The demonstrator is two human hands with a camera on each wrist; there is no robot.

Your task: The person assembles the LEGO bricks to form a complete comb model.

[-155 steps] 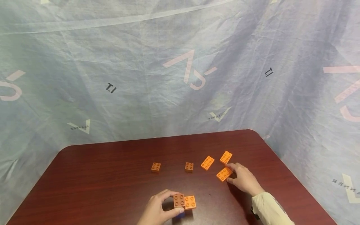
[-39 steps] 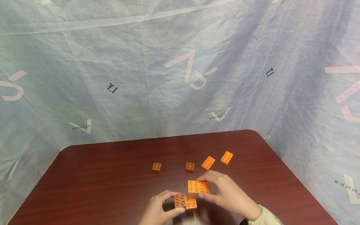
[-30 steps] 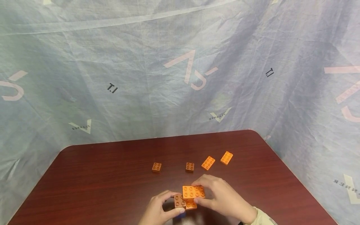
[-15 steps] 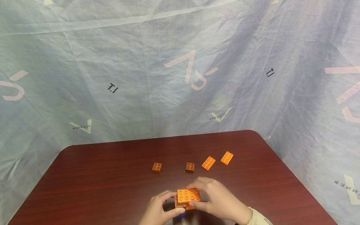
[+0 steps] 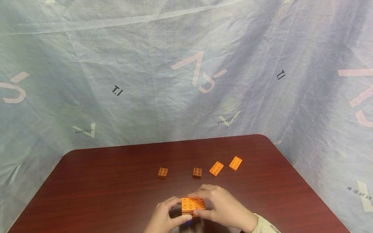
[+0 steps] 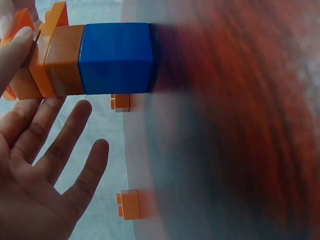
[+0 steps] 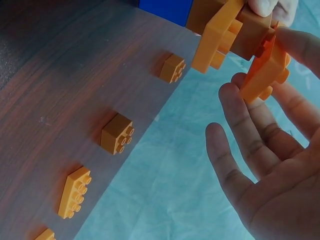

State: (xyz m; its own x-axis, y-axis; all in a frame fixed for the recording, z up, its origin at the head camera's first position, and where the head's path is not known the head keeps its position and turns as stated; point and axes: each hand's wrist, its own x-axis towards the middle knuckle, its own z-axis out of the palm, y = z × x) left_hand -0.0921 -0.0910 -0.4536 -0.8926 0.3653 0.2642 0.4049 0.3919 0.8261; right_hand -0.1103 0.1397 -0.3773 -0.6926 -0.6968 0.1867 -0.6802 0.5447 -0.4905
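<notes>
Fingers of the left hand [image 5: 161,214] pinch the upper brown block [image 7: 250,37] of a plastic stack [image 6: 65,60], the others spread. It stands upright by its blue base block [image 6: 117,59] on the red-brown wood-grain table [image 5: 110,194]. Right hand [image 5: 224,207]: thumb and fingers grip a flat orange eight-stud plastic plate [image 5: 193,204], tilted over the stack; full seating cannot be told. A second ago it sat farther right, brown studs showing; now it covers them. Beyond lie two brown four-stud blocks [image 5: 163,173], then two loose orange plates [image 5: 216,169].
</notes>
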